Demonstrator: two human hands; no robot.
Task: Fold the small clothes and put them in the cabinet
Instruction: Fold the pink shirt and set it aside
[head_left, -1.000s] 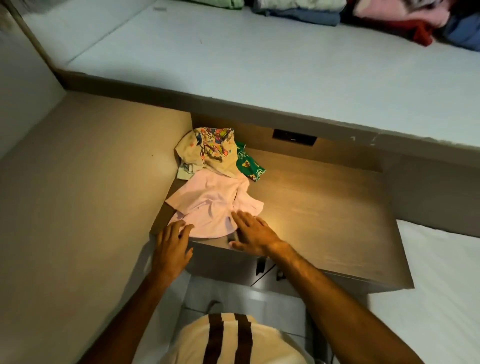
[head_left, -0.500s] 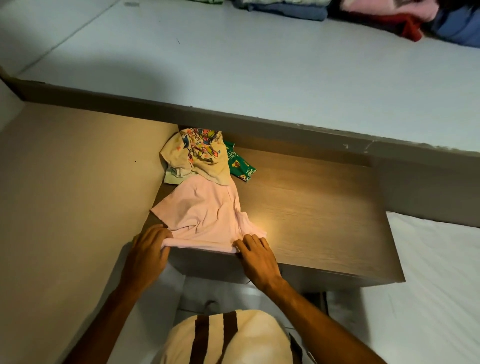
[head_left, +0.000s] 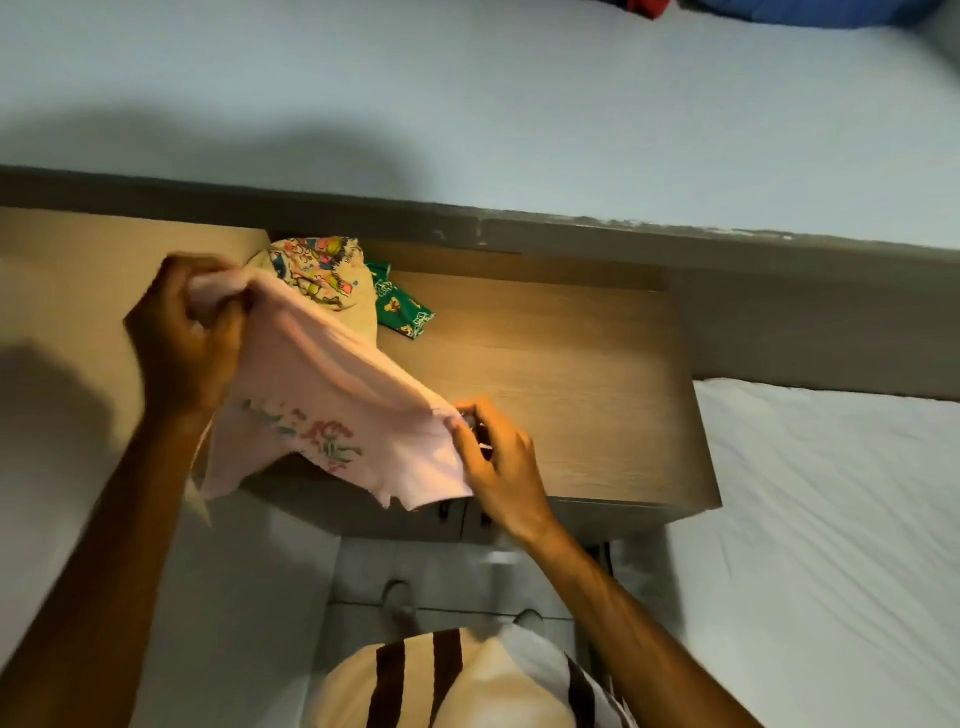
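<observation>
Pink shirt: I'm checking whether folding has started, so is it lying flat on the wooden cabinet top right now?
No. The pink shirt is lifted off the cabinet top, pinched between the left hand and right hand.

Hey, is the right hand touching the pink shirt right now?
Touching. The head view shows the right hand pinching the lower edge of the pink shirt, the cloth bunched against its fingertips, while the left hand grips the other end.

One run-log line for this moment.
left hand: grips pink garment | right hand: pinches its other end | garment: lifted off cabinet top | printed clothes: unfolded at back
</observation>
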